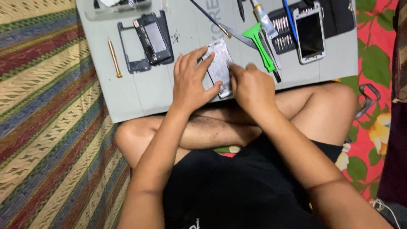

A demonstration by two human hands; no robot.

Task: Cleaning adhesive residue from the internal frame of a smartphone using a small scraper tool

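- Black shorts and crossed legs fill the bottom of the frame, closest to my camera; both forearms reach up from there to the grey mat [127, 97] at top centre.
- My left hand [190, 82] lies flat with fingers spread, pinning the silver plate [220, 63] by its left edge, thumb hooked at the lower corner. It presses rather than closes around it.
- My right hand [250, 87] is curled into a pinch at the plate's right edge; I cannot tell whether a small tool or screw sits between the fingertips.
- The plate rests mid-frame on the mat, near its front edge, just above my knees.
- Upper left of the plate: a black phone body [154, 38] beside an empty frame [127, 46], and an orange driver [114, 57] further left.
- Upper right: a green pry tool [260, 42] just beside my right hand, a bit set [282, 34], a white phone [310, 34].
- Risk, as I judge it: the plate sits close to the mat's front edge, so a hard push from the pinching hand could skid it off onto my legs.
- Any loose screw could roll into the patterned rug and vanish.
- My right wrist is near the pry tool and could knock it.
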